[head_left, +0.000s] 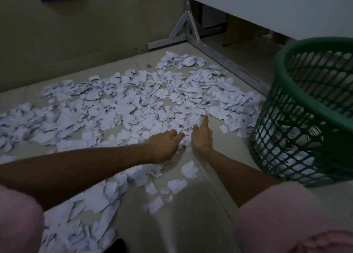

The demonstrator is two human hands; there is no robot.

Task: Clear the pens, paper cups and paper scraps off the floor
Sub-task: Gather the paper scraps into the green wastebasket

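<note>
Paper scraps (133, 100) between both hands

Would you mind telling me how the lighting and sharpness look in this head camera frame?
Head view: dim and bluish overall, no glare. The left hand and right hand are slightly motion-blurred over the paper scraps. The knees in the foreground are soft and out of focus. The green basket bulges at the right edge, which suggests wide-angle distortion.

Pale tiled floor (191, 224) under scattered paper scraps (133, 103), green mesh basket (309, 119), metal frame foot (191, 37).
</note>
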